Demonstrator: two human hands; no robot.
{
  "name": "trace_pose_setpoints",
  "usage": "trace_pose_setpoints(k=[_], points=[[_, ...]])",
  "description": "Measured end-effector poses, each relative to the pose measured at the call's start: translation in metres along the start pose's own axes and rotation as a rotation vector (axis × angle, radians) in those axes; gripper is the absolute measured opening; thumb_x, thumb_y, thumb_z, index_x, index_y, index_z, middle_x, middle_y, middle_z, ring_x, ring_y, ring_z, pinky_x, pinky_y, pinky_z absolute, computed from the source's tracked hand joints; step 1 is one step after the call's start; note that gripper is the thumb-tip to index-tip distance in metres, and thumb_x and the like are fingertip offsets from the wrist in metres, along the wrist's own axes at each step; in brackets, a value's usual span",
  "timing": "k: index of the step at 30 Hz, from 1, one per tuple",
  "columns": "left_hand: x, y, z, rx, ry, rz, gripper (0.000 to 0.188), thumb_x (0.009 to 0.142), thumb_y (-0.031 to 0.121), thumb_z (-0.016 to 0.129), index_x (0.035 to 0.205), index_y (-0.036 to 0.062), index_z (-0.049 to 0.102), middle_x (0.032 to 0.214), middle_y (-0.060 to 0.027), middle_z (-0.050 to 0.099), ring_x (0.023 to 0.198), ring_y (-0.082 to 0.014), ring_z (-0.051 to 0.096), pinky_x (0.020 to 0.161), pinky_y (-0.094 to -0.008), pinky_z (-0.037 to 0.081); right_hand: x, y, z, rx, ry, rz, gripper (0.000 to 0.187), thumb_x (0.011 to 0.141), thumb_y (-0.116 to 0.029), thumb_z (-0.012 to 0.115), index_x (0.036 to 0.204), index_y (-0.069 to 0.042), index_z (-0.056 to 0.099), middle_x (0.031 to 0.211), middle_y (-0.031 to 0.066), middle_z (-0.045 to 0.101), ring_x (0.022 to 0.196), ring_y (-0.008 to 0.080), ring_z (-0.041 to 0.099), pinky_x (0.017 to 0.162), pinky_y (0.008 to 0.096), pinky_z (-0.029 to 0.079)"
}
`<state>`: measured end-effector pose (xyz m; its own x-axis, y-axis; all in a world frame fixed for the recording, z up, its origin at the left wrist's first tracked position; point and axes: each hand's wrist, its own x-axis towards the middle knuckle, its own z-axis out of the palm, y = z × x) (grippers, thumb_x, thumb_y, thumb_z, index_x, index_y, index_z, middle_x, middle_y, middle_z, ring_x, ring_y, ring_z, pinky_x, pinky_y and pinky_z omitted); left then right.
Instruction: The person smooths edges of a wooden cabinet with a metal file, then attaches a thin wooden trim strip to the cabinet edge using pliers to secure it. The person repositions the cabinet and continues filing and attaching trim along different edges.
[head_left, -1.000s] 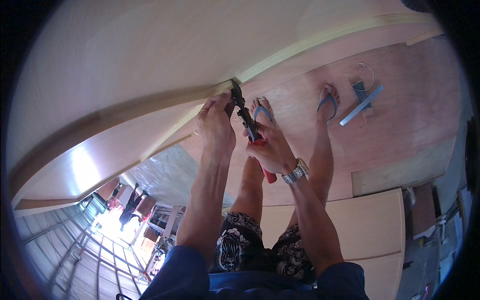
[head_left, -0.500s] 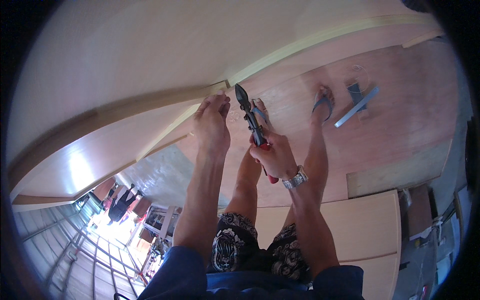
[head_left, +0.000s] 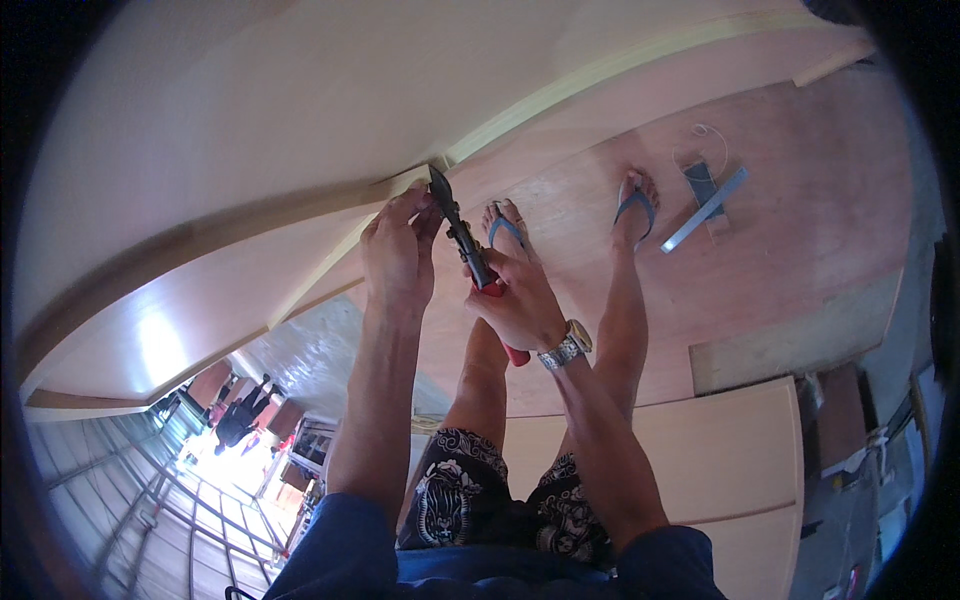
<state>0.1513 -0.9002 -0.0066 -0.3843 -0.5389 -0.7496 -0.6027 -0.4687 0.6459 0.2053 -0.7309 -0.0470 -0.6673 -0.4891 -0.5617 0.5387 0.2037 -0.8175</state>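
A pair of tin snips (head_left: 461, 238) with dark jaws and red grips is held in my right hand (head_left: 518, 308), its fingers wrapped round the handles. The jaws' tip meets the end of a pale wood edging strip (head_left: 290, 215) that runs along the curved edge of a large panel (head_left: 270, 110). My left hand (head_left: 396, 262) is closed at that same end, thumb and fingers pinching the strip just beside the jaws. Whether the blades are apart or together cannot be made out.
Sandalled feet (head_left: 507, 228) stand on a pinkish plywood sheet (head_left: 780, 240). To the right lie a metal straight strip (head_left: 703, 211), a dark flat piece (head_left: 700, 182) and a thin looped cord (head_left: 712, 130). A pale cabinet board (head_left: 720, 450) is near my legs. A person (head_left: 240, 418) appears far left.
Both hands have moved left together. The snips' jaws have come from beside the strip's end to touching it, and my left fingers have shifted slightly back along the strip.
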Motion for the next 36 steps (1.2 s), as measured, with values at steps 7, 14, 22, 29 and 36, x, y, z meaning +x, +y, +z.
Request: trace_pose_setpoints(k=[7,14,22,29,36], points=[[-0.003,-0.001,0.004,0.012,0.018,0.018,0.023,0.109,0.011,0.062,0.118,-0.0087,0.069,0.107,-0.0146,0.068,0.100,-0.0250,0.068,0.092,-0.0382,0.059,0.006,0.003,0.003,-0.132,0.051,-0.077,0.032,0.078,-0.017,0.078,0.105,0.000,0.069,0.082,0.0159,0.072,0.074,0.0338,0.073,0.074,0.0417,0.059],[-0.009,-0.004,0.012,-0.014,0.047,0.026,0.022,0.108,0.010,0.063,0.118,-0.0081,0.070,0.111,-0.0148,0.068,0.100,-0.0243,0.068,0.091,-0.0375,0.059,0.004,0.002,0.003,-0.235,0.065,-0.091,0.036,0.077,-0.012,0.079,0.111,-0.001,0.069,0.083,0.0163,0.074,0.076,0.0351,0.075,0.074,0.0428,0.060],[-0.007,-0.008,0.014,-0.079,0.085,-0.013,0.013,0.106,0.009,0.068,0.110,-0.0029,0.071,0.105,-0.0109,0.070,0.093,-0.0210,0.069,0.083,-0.0324,0.059,0.006,-0.001,0.004,-0.191,0.030,-0.107,0.049,0.072,-0.022,0.078,0.112,0.003,0.064,0.087,0.0261,0.072,0.084,0.0481,0.074,0.077,0.0559,0.060],[-0.009,-0.009,0.019,-0.066,0.122,-0.011,0.011,0.104,0.010,0.071,0.104,-0.0007,0.072,0.098,-0.0098,0.073,0.086,-0.0200,0.071,0.079,-0.0318,0.059,0.007,-0.002,0.006,-0.275,0.000,-0.018,0.053,0.073,-0.022,0.080,0.116,0.003,0.062,0.077,0.0227,0.072,0.072,0.0470,0.073,0.068,0.0541,0.061],[-0.006,-0.013,0.017,-0.035,0.138,0.006,0.011,0.102,0.011,0.072,0.101,0.0002,0.071,0.097,-0.0103,0.073,0.086,-0.0204,0.072,0.080,-0.0330,0.059,0.008,-0.003,0.003,-0.363,0.010,-0.001,0.035,0.076,-0.010,0.083,0.104,-0.006,0.063,0.075,0.0079,0.072,0.067,0.0257,0.074,0.065,0.0387,0.058]])
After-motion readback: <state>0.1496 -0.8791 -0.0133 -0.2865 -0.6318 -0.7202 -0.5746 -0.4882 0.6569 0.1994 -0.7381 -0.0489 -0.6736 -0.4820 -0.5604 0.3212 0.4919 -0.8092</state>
